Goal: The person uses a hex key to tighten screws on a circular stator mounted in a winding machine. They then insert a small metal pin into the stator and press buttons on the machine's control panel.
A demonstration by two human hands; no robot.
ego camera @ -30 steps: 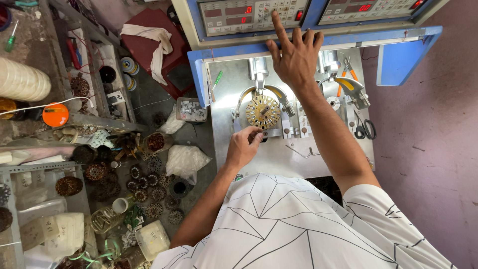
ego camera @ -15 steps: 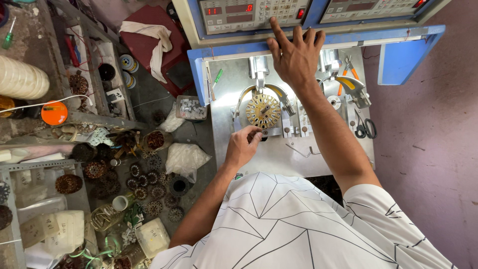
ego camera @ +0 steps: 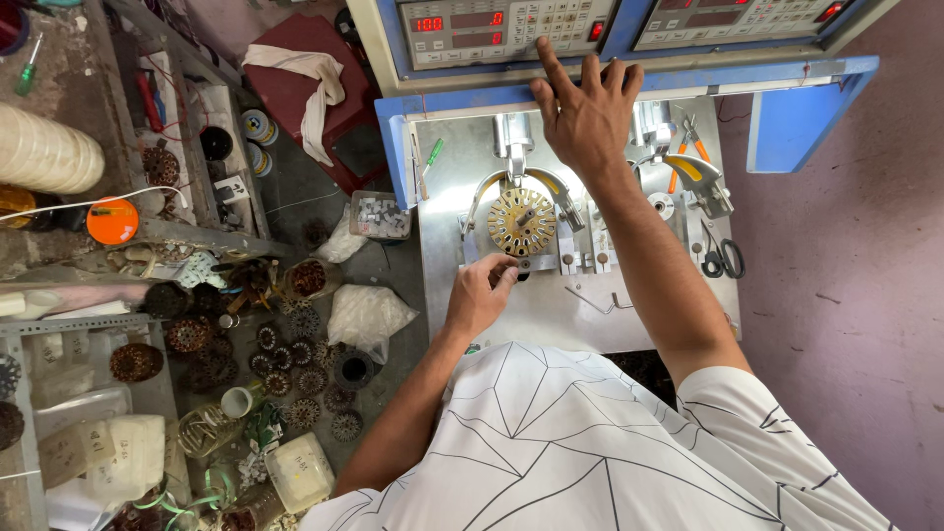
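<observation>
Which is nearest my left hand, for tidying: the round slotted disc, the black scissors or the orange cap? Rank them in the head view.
From the left hand:
1. Round slotted disc, just above it on the machine.
2. Black scissors, off to the right.
3. Orange cap, far left on the bench.

Brassy slotted metal disc on smooth, dull-grey metal bench plate

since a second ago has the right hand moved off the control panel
No. The right hand stays at the control panel's lower edge, fingers spread as before.

Bare metal table near the body, slotted disc and clamps crowd centre, scissors at right edge
</observation>
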